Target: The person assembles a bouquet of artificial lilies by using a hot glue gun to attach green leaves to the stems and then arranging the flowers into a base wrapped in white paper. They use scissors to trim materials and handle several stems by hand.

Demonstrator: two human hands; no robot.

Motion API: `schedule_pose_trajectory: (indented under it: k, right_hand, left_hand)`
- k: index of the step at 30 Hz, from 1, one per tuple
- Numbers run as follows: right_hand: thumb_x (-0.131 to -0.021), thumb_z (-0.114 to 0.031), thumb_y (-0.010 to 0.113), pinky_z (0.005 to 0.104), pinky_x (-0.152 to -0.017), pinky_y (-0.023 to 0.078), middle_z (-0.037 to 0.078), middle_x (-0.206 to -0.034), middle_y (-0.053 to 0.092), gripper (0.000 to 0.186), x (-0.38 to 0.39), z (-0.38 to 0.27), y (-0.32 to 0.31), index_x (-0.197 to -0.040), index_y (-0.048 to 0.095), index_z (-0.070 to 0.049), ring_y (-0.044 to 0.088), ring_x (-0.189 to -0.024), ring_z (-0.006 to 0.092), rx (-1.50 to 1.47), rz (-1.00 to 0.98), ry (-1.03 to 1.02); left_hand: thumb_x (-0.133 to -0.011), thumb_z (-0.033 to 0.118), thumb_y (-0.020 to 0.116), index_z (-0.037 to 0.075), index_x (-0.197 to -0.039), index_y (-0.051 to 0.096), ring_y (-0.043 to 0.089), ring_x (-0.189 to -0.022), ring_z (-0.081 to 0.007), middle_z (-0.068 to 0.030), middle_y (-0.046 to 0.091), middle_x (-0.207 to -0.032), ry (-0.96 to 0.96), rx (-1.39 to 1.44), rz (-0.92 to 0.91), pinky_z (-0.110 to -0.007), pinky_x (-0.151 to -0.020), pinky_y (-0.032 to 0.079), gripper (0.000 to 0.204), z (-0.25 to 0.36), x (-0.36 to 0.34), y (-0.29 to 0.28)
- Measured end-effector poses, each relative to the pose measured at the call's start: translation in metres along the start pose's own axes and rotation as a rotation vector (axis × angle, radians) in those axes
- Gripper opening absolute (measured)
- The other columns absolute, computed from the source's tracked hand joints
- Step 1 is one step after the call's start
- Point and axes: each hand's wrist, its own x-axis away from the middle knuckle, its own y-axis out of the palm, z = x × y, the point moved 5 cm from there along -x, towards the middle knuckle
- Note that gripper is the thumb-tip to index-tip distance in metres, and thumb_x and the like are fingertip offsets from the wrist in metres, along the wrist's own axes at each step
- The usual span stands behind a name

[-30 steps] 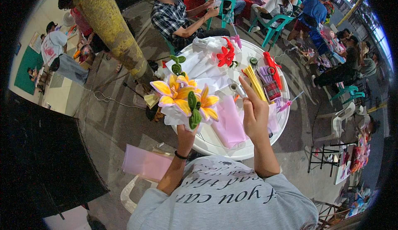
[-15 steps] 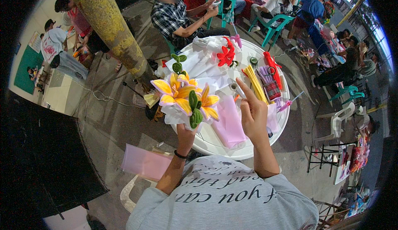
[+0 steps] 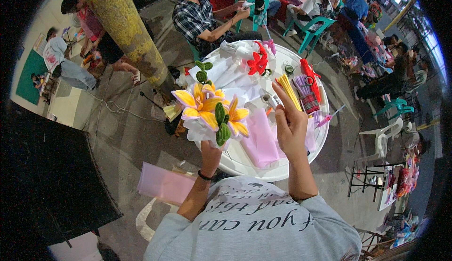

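My left hand [image 3: 210, 154] grips the base of a bouquet of yellow lilies with pink edges [image 3: 203, 104], green fuzzy leaves [image 3: 221, 114] and white wrapping [image 3: 193, 131]. My right hand [image 3: 292, 129] is raised right of it over the round white table [image 3: 235, 166], index finger stretched out, the others curled, with nothing visible in it. Around it lie pink sheets [image 3: 259, 139], white paper [image 3: 226, 75], yellow sticks [image 3: 289, 89] and purple ones [image 3: 299, 84]. A red flower [image 3: 257, 64], red bundle [image 3: 311, 75], scissors [image 3: 308, 81] and glue gun [image 3: 325, 120] are there too.
A co-worker in plaid [image 3: 193, 23] sits across the table handling something small. A yellow post [image 3: 113, 21] stands left, with two people [image 3: 66, 61] beyond it. A pink sheet [image 3: 162, 181] lies low left. White chairs [image 3: 383, 136], green chairs [image 3: 313, 28] and other crowded worktables [image 3: 362, 42] surround me.
My right index finger has tilted slightly and shifted a little. The bouquet stays in my left hand almost unmoved. People beside the yellow post have changed posture.
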Motion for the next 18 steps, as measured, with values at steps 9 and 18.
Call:
schedule_pose_trajectory:
  k: [9,18]
  right_hand:
    - [-0.084,-0.005,0.057,0.0311,-0.054,0.046,0.008,-0.066,0.060,0.044,0.006,0.004,0.006,-0.128,0.063,-0.013,0.057,-0.052,0.0166,0.020,-0.067,0.013]
    - [-0.086,-0.007,0.057,0.0325,-0.052,0.045,0.009,-0.062,0.058,0.042,0.009,0.004,0.004,-0.127,0.064,-0.013,0.056,-0.049,0.0187,0.093,-0.092,0.015]
  left_hand:
    - [-0.078,0.005,0.074,-0.002,-0.108,0.064,0.062,-0.098,-0.0173,-0.0081,0.067,-0.106,-0.074,-0.037,0.009,-0.034,-0.089,0.048,0.033,0.002,0.002,0.000]
    - [-0.079,0.008,0.073,-0.003,-0.107,0.063,0.065,-0.095,-0.0214,-0.0106,0.068,-0.104,-0.001,-0.042,0.010,-0.036,-0.085,0.049,0.032,-0.014,0.001,-0.003]
